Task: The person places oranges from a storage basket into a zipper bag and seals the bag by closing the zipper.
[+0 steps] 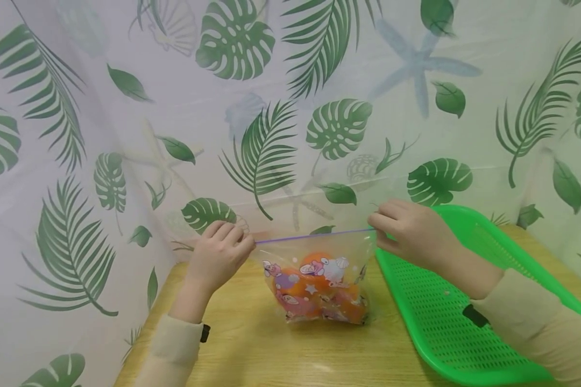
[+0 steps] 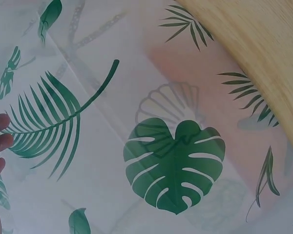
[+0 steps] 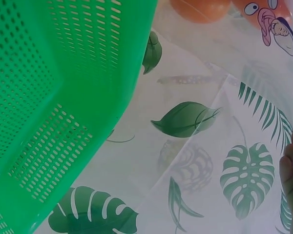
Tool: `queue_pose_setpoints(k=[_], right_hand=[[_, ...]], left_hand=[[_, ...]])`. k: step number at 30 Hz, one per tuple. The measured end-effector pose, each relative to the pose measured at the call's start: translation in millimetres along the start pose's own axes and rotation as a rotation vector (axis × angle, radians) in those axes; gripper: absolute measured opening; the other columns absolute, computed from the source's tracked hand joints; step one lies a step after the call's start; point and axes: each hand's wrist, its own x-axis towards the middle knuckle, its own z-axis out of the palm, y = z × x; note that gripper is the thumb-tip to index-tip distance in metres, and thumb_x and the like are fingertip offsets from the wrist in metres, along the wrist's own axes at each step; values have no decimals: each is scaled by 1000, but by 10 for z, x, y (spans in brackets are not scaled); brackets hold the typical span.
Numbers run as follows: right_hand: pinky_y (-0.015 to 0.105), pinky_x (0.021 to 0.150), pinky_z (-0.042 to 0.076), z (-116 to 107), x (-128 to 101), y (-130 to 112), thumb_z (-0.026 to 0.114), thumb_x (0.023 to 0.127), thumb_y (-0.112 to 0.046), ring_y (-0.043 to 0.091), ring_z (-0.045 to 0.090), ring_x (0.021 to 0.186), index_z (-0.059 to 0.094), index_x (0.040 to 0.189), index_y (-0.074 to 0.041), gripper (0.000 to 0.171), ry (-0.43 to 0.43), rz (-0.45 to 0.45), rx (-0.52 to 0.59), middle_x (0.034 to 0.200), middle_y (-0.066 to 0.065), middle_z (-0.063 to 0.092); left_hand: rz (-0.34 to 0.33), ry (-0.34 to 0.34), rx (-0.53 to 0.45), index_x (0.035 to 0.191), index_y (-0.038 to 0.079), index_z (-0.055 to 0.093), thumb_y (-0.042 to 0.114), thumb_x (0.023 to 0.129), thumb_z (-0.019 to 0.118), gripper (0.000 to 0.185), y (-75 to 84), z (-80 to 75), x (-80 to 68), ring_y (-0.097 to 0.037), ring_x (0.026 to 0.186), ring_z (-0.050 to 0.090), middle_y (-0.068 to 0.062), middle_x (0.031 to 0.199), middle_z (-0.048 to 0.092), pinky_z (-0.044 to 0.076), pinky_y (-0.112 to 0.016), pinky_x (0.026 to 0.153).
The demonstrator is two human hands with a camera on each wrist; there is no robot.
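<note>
We see, centre of the head view, a clear zip bag w/ cartoon prints standing upright on the wooden surface. Inside sit orange round fruits, prob. oranges or similar; the exact count we can't tell thru the prints.

Left hand grips the bag's top left corner, fingers curled and pinching the purple zip strip. Right hand does the same at the top right corner, fingers bent round the strip's end. Pulled from both ends, the strip runs taut and nearly level btwn the two hands, and we judge that's what keeps the bag upright w/ the fruit's weight resting on the surface instead of slumping over.

Just right of the bag, lower right of the frame, lies a green perforated basket, tilted; its near rim is at the bag's side, and the right forearm crosses over it. Nothing shows in it.

Behind everything hangs a white leaf-print curtain, filling the upper frame.

In the left wrist view we catch only some fingertips at the left edge, plus curtain and a bit of surface at upper right. Right wrist view shows the basket at left, fruit and a bag print at top, fingertips at the right edge; the grip itself is unreadable there.
</note>
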Motion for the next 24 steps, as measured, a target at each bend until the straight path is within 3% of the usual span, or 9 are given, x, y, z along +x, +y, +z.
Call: queue_pose_setpoints(k=[7, 16, 24], right_hand=[[22, 53, 29, 18, 6, -12, 56, 78, 0, 11, 37, 61, 60, 82, -12, 13, 1, -5, 5, 71, -2, 47], [23, 52, 32, -4, 27, -49, 55, 78, 0, 11, 40, 61, 61, 82, -11, 13, -8, -4, -4, 72, -1, 51], [23, 51, 32, 19, 13, -44, 54, 80, -2, 12, 41, 60, 62, 83, -11, 12, 10, 12, -5, 72, -1, 52]], left_hand=[[-25, 22, -13, 86, 12, 59, 22, 112, 48, 30, -6, -22, -79, -27, 82, 69, -4, 79, 63, 58, -41, 85], [-52, 13, -20, 87, 12, 61, 22, 104, 61, 20, 12, -23, -114, -27, 83, 69, -4, 79, 65, 59, -41, 85], [-71, 22, -4, 89, 10, 63, 25, 113, 48, 32, 31, 17, -110, -26, 83, 70, -4, 81, 68, 60, -41, 86]])
